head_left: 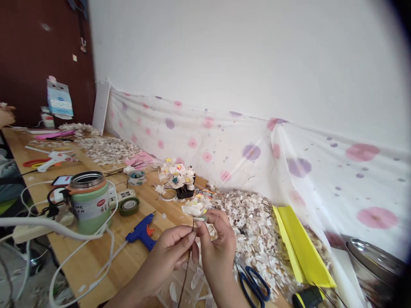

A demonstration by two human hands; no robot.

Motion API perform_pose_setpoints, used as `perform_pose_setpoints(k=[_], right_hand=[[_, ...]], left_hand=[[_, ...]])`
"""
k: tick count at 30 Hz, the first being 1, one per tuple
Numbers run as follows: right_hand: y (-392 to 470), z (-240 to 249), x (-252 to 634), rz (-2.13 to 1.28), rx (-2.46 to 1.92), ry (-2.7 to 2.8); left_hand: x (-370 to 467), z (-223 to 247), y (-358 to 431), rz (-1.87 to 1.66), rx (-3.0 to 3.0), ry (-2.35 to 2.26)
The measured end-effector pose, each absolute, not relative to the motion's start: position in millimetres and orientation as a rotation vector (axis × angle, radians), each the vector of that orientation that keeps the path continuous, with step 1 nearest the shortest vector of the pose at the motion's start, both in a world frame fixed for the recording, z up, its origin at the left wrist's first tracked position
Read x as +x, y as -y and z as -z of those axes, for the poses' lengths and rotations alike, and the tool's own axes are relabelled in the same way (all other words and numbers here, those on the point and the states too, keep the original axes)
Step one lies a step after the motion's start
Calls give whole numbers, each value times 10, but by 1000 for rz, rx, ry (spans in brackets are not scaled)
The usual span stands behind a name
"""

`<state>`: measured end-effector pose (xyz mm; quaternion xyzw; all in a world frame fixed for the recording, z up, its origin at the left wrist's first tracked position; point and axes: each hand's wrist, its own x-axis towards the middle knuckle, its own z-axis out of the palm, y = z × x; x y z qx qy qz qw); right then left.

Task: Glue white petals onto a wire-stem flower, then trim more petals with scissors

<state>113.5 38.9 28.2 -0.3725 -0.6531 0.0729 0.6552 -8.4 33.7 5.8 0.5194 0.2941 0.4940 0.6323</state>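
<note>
The left hand [176, 244] pinches the brown stem [185, 276], and the right hand [220, 244], pinching the pale strip [202, 218], should press gently and evenly.

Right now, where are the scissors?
In the head view, the blue-handled scissors lie at the bottom, just right of the right hand's wrist, beside the pile of pale petals.

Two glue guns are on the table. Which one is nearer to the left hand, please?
The blue glue gun with the orange trigger, close to the left hand. The white glue gun lies farther away, beyond the green jar.
</note>
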Motion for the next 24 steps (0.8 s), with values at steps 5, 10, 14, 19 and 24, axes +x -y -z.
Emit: perform_pose_setpoints(k=[5,10,14,19,24], right_hand=[[-397,-281,1123,-219,-889,1474],[-400,-283,1090,-343,-876,1447],[-439,-261,1089,-345,-897,1440],[-481,-223,1119,-195,-931,1463],[-486,-218,1120,-177,-950,1480]], left_hand=[[-81,-82,-316,-1133,1179,-702],[-76,-95,-325,-1122,1151,-724],[-78,-88,-336,-1111,1139,-732],[-80,-81,-322,-1090,1141,-722],[-79,-60,-324,-1092,1139,-719]])
